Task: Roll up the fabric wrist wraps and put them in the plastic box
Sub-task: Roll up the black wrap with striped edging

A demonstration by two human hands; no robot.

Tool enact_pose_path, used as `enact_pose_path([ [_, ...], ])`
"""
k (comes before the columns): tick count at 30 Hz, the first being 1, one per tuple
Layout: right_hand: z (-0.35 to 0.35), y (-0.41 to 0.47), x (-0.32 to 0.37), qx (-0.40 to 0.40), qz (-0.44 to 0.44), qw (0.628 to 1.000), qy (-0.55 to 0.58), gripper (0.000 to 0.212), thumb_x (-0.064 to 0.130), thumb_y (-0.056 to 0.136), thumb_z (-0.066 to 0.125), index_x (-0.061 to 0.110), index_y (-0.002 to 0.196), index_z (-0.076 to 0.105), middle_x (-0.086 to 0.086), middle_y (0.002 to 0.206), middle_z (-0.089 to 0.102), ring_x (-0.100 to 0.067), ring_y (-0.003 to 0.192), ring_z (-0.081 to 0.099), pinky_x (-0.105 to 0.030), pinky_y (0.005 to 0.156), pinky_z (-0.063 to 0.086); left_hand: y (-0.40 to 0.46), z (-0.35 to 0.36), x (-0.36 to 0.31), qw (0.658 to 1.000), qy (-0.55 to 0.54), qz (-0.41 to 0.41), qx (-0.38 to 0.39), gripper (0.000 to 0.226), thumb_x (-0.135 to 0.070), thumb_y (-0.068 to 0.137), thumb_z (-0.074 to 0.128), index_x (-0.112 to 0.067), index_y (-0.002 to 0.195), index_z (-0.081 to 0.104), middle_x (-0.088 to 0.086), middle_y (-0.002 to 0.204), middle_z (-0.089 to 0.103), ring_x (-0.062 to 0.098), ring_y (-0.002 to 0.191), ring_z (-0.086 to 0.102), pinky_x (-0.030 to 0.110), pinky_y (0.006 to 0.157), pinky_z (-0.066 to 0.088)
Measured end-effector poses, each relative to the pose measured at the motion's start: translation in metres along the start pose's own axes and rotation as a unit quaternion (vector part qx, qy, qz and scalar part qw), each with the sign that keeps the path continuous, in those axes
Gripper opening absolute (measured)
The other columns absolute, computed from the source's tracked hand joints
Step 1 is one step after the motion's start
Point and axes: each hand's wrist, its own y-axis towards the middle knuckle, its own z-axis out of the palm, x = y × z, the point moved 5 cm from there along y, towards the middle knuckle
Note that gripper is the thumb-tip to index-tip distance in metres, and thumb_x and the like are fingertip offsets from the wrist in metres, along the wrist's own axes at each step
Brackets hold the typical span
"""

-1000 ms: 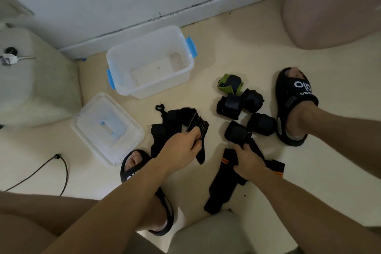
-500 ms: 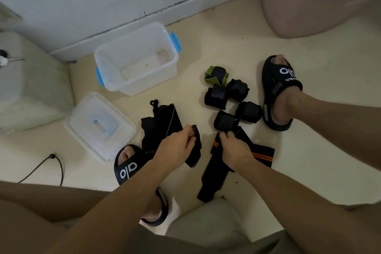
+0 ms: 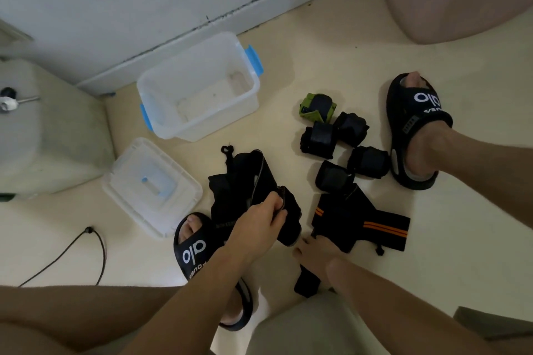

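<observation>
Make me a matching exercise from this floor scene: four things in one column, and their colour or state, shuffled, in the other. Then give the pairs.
Things:
1. plastic box
2. box lid
3. rolled wrap nearest the wall
4. unrolled wrap by the right hand

States:
A. black with orange stripes
B. green and black
C. open, nothing inside
D. flat on the floor beside the left slipper

Pairs: 1-C, 2-D, 3-B, 4-A

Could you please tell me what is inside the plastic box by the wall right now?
No wraps are inside the box; only its pale bottom shows. The five rolled wraps lie on the floor beside it. The near wall hides a strip of the bottom.
</observation>
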Motion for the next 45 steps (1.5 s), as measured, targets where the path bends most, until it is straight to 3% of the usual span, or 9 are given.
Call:
enact_pose_path([
  [6,0.015,0.01,-0.003,-0.02,-0.011,0.998,-0.052,0.06,0.009,0.102,0.054,0.002,0.156,0.028,-0.023,0.162,0.027,-0.041,0.143,0.037,-0.05,0.12,0.029,0.015,-0.011,-0.001,0.999,-0.038,-0.006,0.003,0.021,-0.03,0.107,0.051,-0.023,0.09,0.039,-0.004,0.065,0.048,0.009,0.054,0.041,0.032,0.054,0.037],
  [10,0.028,0.013,-0.006,0.035,0.005,0.996,-0.079,0.028,0.003,0.099,0.057,0.002,0.126,0.062,-0.019,0.131,0.062,-0.035,0.118,0.059,-0.046,0.111,0.044,0.022,-0.021,-0.002,0.999,-0.05,-0.002,-0.007,0.023,-0.031,0.106,0.051,-0.025,0.088,0.039,-0.004,0.063,0.046,0.009,0.053,0.038,0.03,0.053,0.036],
  [15,-0.011,-0.006,-0.018,0.076,0.038,0.99,0.117,0.03,0.019,0.104,0.054,0.009,0.132,0.06,-0.014,0.133,0.062,-0.034,0.12,0.059,-0.041,0.104,0.047,0.023,-0.039,-0.008,0.997,-0.071,-0.004,-0.025,0.022,-0.03,0.106,0.052,-0.022,0.088,0.042,-0.004,0.063,0.046,0.01,0.054,0.038,0.032,0.054,0.035],
  [17,-0.043,-0.023,-0.027,0.047,0.047,0.96,0.272,0.028,0.013,0.102,0.048,0.013,0.128,0.061,-0.014,0.129,0.062,-0.034,0.118,0.06,-0.038,0.096,0.049,0.019,-0.051,-0.016,0.996,-0.08,-0.003,-0.039,0.023,-0.03,0.106,0.053,-0.025,0.086,0.042,-0.004,0.063,0.046,0.009,0.054,0.037,0.03,0.055,0.034],
  [21,-0.094,-0.06,-0.045,-0.023,0.071,0.866,0.495,0.019,0.014,0.087,0.058,0.016,0.074,0.044,-0.001,0.081,0.05,-0.021,0.079,0.052,-0.028,0.061,0.038,0.007,-0.081,-0.036,0.993,-0.085,0.006,-0.081,0.024,-0.03,0.106,0.053,-0.027,0.085,0.041,-0.003,0.065,0.048,0.008,0.056,0.039,0.029,0.057,0.035],
  [25,-0.145,-0.106,-0.056,-0.06,0.06,0.82,0.565,0.012,0.021,0.086,0.07,0.015,0.091,0.061,-0.002,0.08,0.055,-0.019,0.076,0.054,-0.029,0.065,0.04,-0.01,-0.114,-0.056,0.986,-0.107,0.01,-0.127,0.019,-0.029,0.105,0.053,-0.026,0.089,0.043,0.005,0.074,0.057,0.014,0.064,0.048,0.038,0.063,0.042],
  [30,-0.197,-0.167,-0.071,-0.127,0.044,0.791,0.596,0.014,0.015,0.091,0.065,0.01,0.104,0.069,-0.004,0.084,0.061,-0.017,0.073,0.057,-0.029,0.066,0.044,-0.035,-0.158,-0.084,0.967,-0.159,0.02,-0.201,0.019,-0.025,0.104,0.055,-0.019,0.087,0.048,-0.008,0.067,0.048,0.003,0.057,0.041,0.025,0.059,0.037],
  [37,-0.259,-0.241,-0.074,-0.235,-0.033,0.671,0.703,0.019,0.012,0.083,0.065,0.016,0.098,0.076,-0.008,0.094,0.064,-0.026,0.088,0.053,-0.028,0.067,0.04,-0.066,-0.219,-0.12,0.929,-0.252,0.005,-0.27,0.02,-0.029,0.105,0.054,-0.01,0.104,0.058,0.003,0.084,0.057,0.012,0.075,0.052,0.021,0.064,0.043],
  [45,-0.312,-0.295,-0.086,-0.346,-0.113,0.603,0.71,0.018,0.023,0.088,0.063,0.016,0.099,0.075,-0.01,0.099,0.06,-0.027,0.095,0.05,-0.043,0.083,0.036,-0.079,-0.259,-0.148,0.897,-0.359,0.032,-0.256,0.02,-0.035,0.104,0.054,-0.015,0.099,0.058,-0.003,0.086,0.066,0.014,0.082,0.063,0.048,0.091,0.057],
])
